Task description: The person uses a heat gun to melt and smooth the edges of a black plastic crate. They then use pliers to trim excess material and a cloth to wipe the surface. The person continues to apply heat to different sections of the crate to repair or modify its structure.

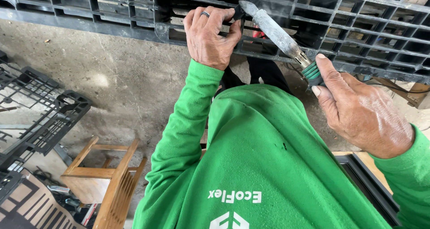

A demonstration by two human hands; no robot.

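While the left hand (208, 36) clamps a rib of the black plastic pallet (358, 36), the right hand (363, 108) pinches the green handle of the soldering iron (275, 32), whose tip touches the pallet grid just beside the left fingers; smoke rises there.

A black grid-patterned pallet (340, 18) fills the top of the frame; the iron (273, 29) is dull grey with a green ribbed handle (312, 72); the sweatshirt (264, 166) is bright green; the stool (107, 179) at lower left is tan.
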